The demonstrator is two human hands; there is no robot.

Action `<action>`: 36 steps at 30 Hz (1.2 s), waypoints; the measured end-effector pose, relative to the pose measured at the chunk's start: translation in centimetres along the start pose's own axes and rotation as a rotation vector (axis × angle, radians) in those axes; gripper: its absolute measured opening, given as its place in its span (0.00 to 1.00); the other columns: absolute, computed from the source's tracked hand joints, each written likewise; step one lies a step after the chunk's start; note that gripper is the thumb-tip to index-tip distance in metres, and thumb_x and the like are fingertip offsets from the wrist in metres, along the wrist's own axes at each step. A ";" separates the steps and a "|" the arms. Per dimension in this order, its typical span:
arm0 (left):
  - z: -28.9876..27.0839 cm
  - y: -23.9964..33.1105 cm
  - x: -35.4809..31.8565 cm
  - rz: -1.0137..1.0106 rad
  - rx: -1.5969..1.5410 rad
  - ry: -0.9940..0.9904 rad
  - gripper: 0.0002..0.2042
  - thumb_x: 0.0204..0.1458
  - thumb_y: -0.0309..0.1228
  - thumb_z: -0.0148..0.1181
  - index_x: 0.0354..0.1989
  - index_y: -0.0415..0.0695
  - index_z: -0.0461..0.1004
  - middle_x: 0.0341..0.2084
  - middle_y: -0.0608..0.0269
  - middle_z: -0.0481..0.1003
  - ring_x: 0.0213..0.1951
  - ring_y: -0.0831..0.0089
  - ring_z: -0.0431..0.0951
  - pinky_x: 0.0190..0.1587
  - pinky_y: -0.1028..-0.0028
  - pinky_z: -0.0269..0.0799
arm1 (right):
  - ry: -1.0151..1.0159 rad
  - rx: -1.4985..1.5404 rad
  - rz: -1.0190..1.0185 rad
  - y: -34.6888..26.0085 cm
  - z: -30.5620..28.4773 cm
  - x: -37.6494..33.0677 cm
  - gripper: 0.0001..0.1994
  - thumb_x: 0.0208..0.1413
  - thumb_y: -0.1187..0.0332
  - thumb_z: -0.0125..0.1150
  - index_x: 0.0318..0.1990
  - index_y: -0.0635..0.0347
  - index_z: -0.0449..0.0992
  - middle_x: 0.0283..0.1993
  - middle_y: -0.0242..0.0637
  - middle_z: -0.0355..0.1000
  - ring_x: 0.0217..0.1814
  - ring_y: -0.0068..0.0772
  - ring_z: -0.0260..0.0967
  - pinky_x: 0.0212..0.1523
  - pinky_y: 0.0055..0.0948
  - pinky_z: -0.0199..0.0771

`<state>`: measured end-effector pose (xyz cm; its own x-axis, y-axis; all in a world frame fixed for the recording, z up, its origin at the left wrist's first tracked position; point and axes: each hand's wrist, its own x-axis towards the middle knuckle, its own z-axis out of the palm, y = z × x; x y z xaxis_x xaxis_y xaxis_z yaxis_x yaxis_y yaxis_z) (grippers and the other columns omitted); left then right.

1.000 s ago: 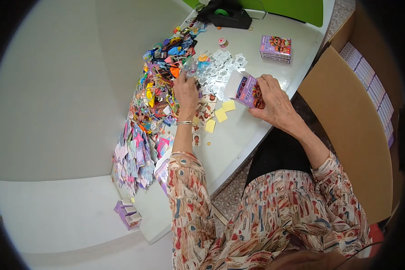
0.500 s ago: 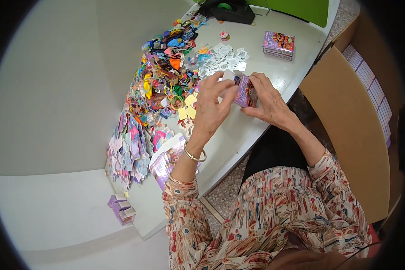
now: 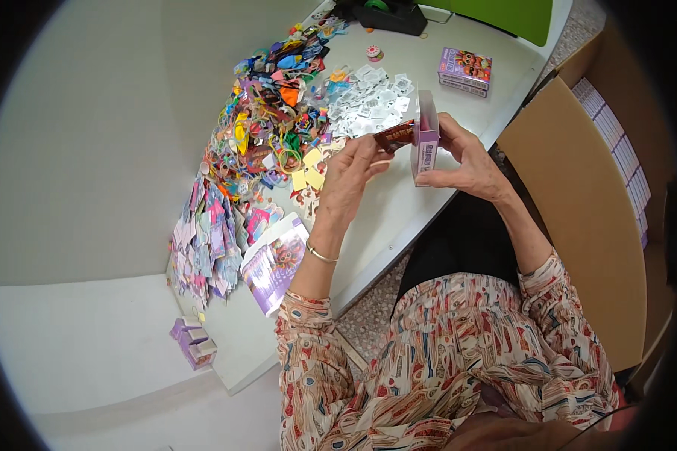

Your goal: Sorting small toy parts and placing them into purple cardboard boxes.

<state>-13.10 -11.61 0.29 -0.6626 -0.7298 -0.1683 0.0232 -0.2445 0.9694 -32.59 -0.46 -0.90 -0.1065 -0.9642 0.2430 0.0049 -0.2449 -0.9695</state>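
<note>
Upright in my right hand [image 3: 468, 161] is a small purple cardboard box [image 3: 426, 146], gripped round its sides with the thumb low on the near edge. Its open side faces left. My left hand [image 3: 351, 171], with a bangle at the wrist, pinches a dark brown-red wrapped packet [image 3: 396, 136]. The packet's far end is at the mouth of the box; whether it is partly inside I cannot tell. Just beyond the left hand lies a heap of small white packets [image 3: 368, 101]. Several yellow cards [image 3: 308, 171] lie beside that hand.
Colourful small trinkets [image 3: 271, 120] heap along the wall, with folded leaflets [image 3: 214, 240] nearer. Purple printed sheets [image 3: 277, 267] lie by my left forearm. Two stacked boxes [image 3: 465, 71] stand at the far right; a black tape dispenser [image 3: 380, 16] is behind. A large carton [image 3: 579, 218] holds rows of boxes.
The box has turned so its open side faces left. My left hand has moved away from it slightly and now holds the brown-red packet at its mouth.
</note>
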 end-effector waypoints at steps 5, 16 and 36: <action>1.5 -0.4 -0.2 0.083 0.040 0.043 0.13 0.56 0.27 0.60 0.47 0.36 0.72 0.41 0.59 0.77 0.39 0.75 0.79 0.39 0.77 0.76 | -0.013 0.156 0.072 0.5 0.5 -0.4 0.34 0.41 0.68 0.75 0.56 0.67 0.65 0.51 0.39 0.68 0.55 0.30 0.66 0.62 0.32 0.62; 0.2 -1.1 -1.2 -0.025 0.050 0.094 0.11 0.56 0.25 0.57 0.47 0.35 0.74 0.39 0.56 0.77 0.37 0.71 0.79 0.40 0.74 0.78 | -0.105 0.138 0.167 0.7 2.4 -0.7 0.40 0.39 0.69 0.75 0.62 0.67 0.61 0.56 0.35 0.65 0.60 0.26 0.62 0.64 0.30 0.58; -20.1 -2.8 1.9 0.204 1.048 0.662 0.10 0.50 0.25 0.61 0.41 0.36 0.79 0.28 0.61 0.78 0.26 0.77 0.78 0.27 0.78 0.78 | -0.121 -0.030 0.109 1.6 3.5 -0.6 0.39 0.40 0.62 0.75 0.59 0.68 0.62 0.53 0.44 0.67 0.57 0.35 0.66 0.65 0.35 0.61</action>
<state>0.59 -25.17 -6.35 -0.2075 -0.9487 0.2384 -0.7250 0.3127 0.6136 -29.08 -0.63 -2.45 0.0137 -0.9906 0.1362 -0.0199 -0.1364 -0.9904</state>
